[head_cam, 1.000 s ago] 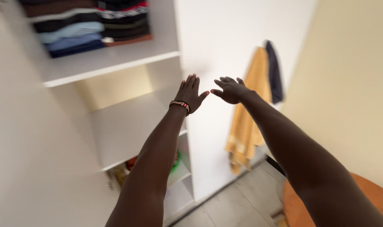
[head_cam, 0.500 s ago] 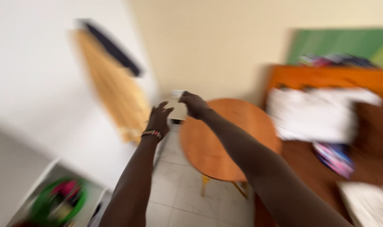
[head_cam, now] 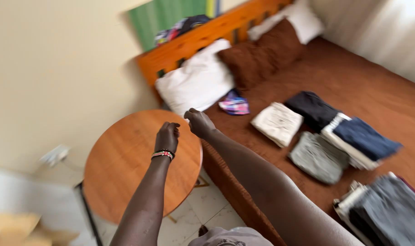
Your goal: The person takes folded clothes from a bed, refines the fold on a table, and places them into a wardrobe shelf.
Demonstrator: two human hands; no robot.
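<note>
Bedroom, cream wall across the upper left of the frame. Bed (head_cam: 353,77) with brown cover fills the right half; wooden headboard (head_cam: 207,34) at top centre. White pillow (head_cam: 196,84) and brown pillow (head_cam: 262,57) lie below the headboard. Folded clothes on the bed: cream piece (head_cam: 277,123), grey piece (head_cam: 318,157), dark piece (head_cam: 313,109), navy piece (head_cam: 365,139). Round wooden counter (head_cam: 121,168), lower left, beside the bed. Left hand (head_cam: 167,135), beaded bracelet (head_cam: 163,154) at wrist, loosely curled above the counter, holding nothing. Right hand (head_cam: 198,122), loosely curled, empty, near the counter's edge at centre.
</note>
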